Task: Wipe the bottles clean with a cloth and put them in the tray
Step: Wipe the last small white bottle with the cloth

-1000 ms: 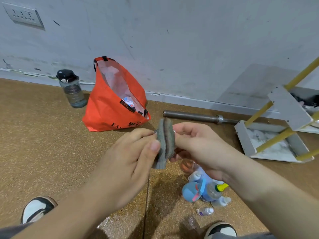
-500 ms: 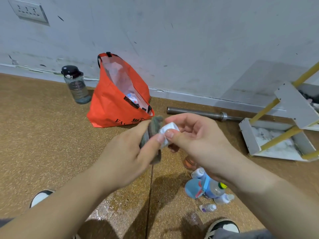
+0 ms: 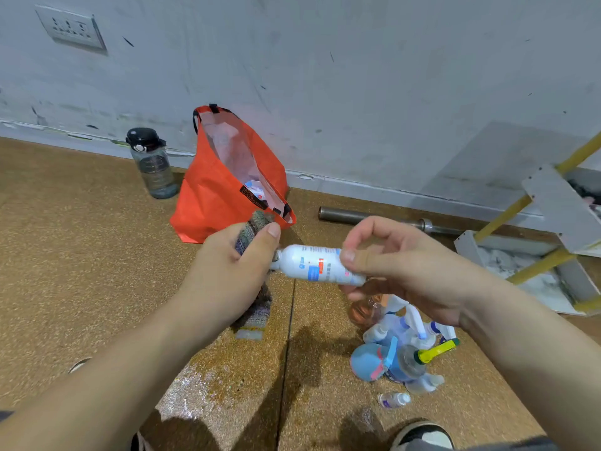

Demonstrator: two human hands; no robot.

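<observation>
Above the brown speckled floor (image 3: 81,255), the white bottle (image 3: 315,263) was held level between both hands, well clear of the ground. The left hand (image 3: 227,271) was clamped around a grey striped cloth (image 3: 252,229), which was bunched over the bottle's cap end, with a loose tail hanging below the palm. The right hand (image 3: 400,265) pinched the bottle's base end between thumb and fingers, the other fingers curled above it.

By the look of it, the wiping of this bottle was under way rather than finished: the cloth covered only the neck, and the labelled body was bare. A heap of bottles (image 3: 400,353) lay on the floor below the right wrist, a blue one and a yellow-capped one among them, with a small clear bottle (image 3: 393,399) just beside the heap. The white tray (image 3: 465,245) sat well apart to the right, partly behind yellow rails; no bottle could be made out in the part that showed. So most of the job seemed to remain: finishing this bottle, carrying it to the tray, then working through the heap.

An orange bag (image 3: 214,203) stood by the wall.
</observation>
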